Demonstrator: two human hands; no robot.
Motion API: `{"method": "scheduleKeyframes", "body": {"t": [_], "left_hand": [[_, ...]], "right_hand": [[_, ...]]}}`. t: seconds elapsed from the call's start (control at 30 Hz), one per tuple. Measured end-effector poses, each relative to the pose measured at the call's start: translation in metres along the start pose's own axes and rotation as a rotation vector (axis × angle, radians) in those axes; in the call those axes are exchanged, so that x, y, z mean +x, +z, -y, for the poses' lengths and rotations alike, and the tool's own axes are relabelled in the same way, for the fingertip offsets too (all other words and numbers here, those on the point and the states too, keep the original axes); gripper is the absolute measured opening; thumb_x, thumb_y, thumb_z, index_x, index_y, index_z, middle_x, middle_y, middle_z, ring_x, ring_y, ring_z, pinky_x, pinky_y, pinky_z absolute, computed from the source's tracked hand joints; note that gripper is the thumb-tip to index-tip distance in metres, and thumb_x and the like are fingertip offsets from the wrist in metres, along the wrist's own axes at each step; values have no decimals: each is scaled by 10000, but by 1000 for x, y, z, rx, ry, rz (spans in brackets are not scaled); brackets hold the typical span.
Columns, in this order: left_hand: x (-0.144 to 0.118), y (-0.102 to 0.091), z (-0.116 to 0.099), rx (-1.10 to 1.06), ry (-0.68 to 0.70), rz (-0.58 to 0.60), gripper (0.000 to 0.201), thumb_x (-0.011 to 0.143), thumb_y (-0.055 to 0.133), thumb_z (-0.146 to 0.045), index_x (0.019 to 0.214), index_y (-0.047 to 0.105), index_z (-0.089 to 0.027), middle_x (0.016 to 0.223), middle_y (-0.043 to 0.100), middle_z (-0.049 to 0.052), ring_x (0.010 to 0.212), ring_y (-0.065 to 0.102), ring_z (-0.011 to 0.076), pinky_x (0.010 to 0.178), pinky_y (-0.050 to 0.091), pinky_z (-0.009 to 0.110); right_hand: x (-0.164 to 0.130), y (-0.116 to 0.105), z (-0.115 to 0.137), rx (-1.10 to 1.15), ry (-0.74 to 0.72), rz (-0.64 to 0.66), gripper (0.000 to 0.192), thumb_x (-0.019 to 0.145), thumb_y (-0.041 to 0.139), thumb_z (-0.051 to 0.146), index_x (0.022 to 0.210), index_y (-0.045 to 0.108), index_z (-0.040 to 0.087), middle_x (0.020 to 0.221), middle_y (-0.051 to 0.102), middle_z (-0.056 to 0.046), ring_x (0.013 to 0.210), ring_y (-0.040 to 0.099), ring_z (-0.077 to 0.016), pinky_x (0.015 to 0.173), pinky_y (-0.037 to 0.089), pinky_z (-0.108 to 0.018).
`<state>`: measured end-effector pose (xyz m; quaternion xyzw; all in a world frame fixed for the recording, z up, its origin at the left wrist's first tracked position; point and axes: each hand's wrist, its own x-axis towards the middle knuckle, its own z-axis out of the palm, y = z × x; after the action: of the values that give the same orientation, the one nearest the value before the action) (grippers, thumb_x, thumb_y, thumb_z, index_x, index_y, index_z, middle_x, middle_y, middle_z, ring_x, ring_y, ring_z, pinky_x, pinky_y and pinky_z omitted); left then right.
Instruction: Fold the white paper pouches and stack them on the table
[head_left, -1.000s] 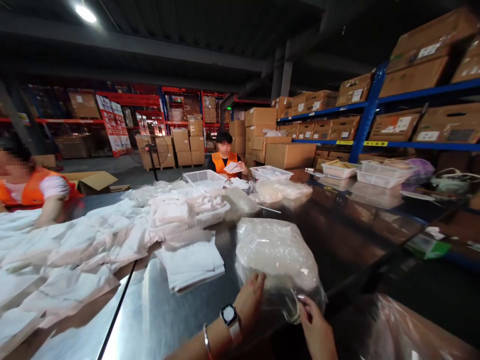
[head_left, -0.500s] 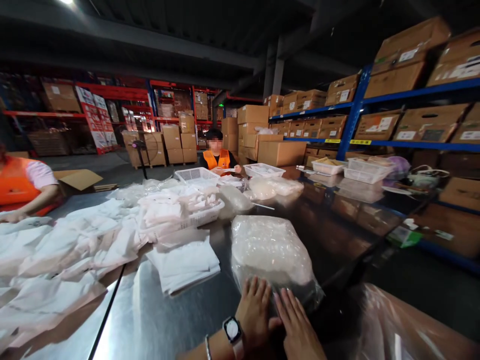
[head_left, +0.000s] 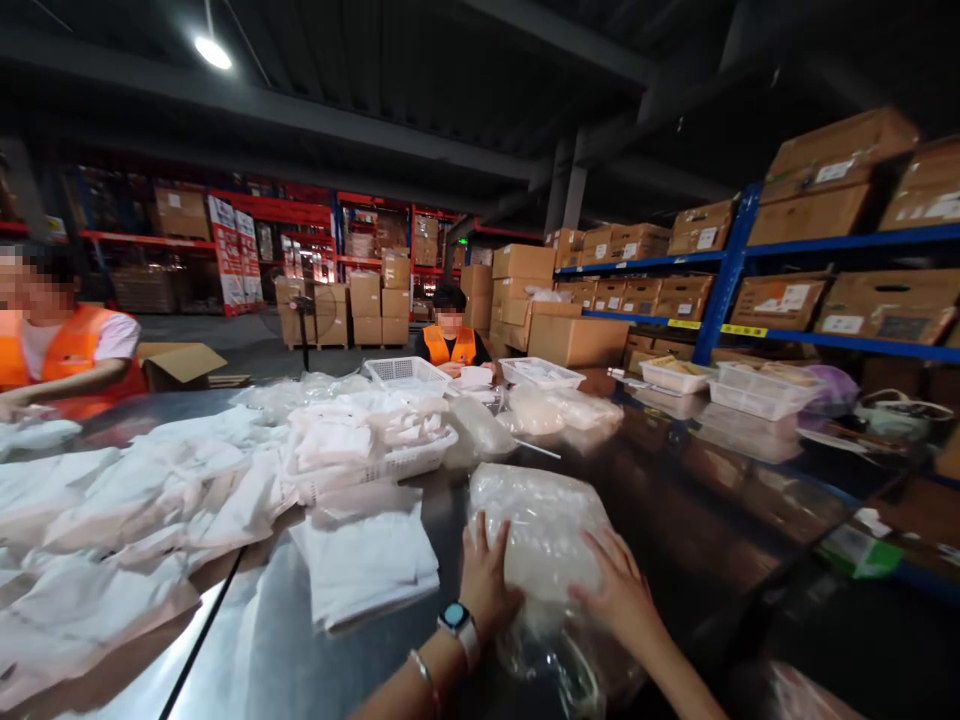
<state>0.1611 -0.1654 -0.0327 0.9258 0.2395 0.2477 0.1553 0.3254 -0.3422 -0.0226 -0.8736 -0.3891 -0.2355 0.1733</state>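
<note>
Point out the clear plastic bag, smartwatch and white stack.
Clear plastic bag (head_left: 546, 540), head view: middle of its upper surface.
Smartwatch (head_left: 454, 615), head view: screen.
White stack (head_left: 367, 562), head view: top surface.

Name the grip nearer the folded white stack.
Left. The left grip is at the left edge of the clear bag, right of the folded white stack; the right grip is farther off, at the bag's right side.

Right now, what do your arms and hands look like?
The left hand and right hand wear no gloves, and no sleeves show. On the left are a squarish watch with a pale band and a shiny silvery bracelet.
</note>
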Motion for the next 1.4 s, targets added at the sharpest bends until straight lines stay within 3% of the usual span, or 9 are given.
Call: {"method": "scheduleKeyframes", "body": {"t": [0.3,0.5,0.6,0.67,0.77,0.87,1.0,1.13,1.4], "left_hand": [[79,54,-2,-219,69,36,911,559,749,-262,1405,426,-163,1561,153,170,1413,123,422,1132,207,548],[142,59,34,-1032,-15,-130,429,685,607,-544,810,675,-140,1108,664,180,1027,623,337,909,493,482],[146,59,50,-930,-193,-291,426,784,484,-565,781,618,-161,845,691,126,828,652,292,802,513,464],[141,55,48,-744,-153,-461,353,837,439,-490,838,597,-174,861,674,108,849,635,270,820,496,443],[131,49,28,-455,231,-506,229,885,431,-338,876,598,-181,991,652,113,966,594,250,890,455,422],[122,50,7,-252,592,-216,213,899,418,-187,831,620,-191,884,659,73,871,596,206,823,474,351],[117,55,-2,-194,712,82,223,827,465,-71,878,651,-183,1015,665,64,1005,573,210,890,469,339],[118,55,2,-237,552,113,295,777,535,-115,1035,652,-196,1201,613,66,1136,518,244,992,409,394],[118,54,-2,-264,497,205,190,775,493,-153,844,667,-186,967,680,61,929,603,212,897,449,323]], "right_hand": [[2,49,-29,-175,-31,-441,668,868,332,695,1168,634,181,1246,587,-174,1164,513,-371,885,454,-547],[47,41,-63,186,57,-509,537,985,213,400,984,692,156,1006,700,-126,960,656,-252,823,552,-419],[48,31,-65,243,116,-599,402,975,308,339,1033,659,152,1032,696,-116,964,657,-239,871,537,-441],[42,29,-53,139,-28,-645,285,947,409,278,1071,647,182,1089,679,-95,1073,611,-246,1006,434,-515],[30,31,-25,-41,-493,-543,260,901,491,148,1088,647,239,1065,692,-30,1114,584,-194,1062,389,-431],[25,37,-6,-85,-708,-303,318,899,449,105,1130,633,224,1099,692,-16,1114,582,-149,997,453,-295],[35,45,-7,-178,-396,-166,410,851,426,123,1227,587,152,1294,589,-91,1236,502,-224,1022,445,-394],[74,44,-5,-246,-172,-73,500,873,467,304,1338,498,120,1406,473,-144,1308,420,-285,1062,373,-468],[174,36,13,-170,141,241,412,894,392,309,1121,684,129,1187,647,-154,1127,587,-294,932,462,-383]]}}
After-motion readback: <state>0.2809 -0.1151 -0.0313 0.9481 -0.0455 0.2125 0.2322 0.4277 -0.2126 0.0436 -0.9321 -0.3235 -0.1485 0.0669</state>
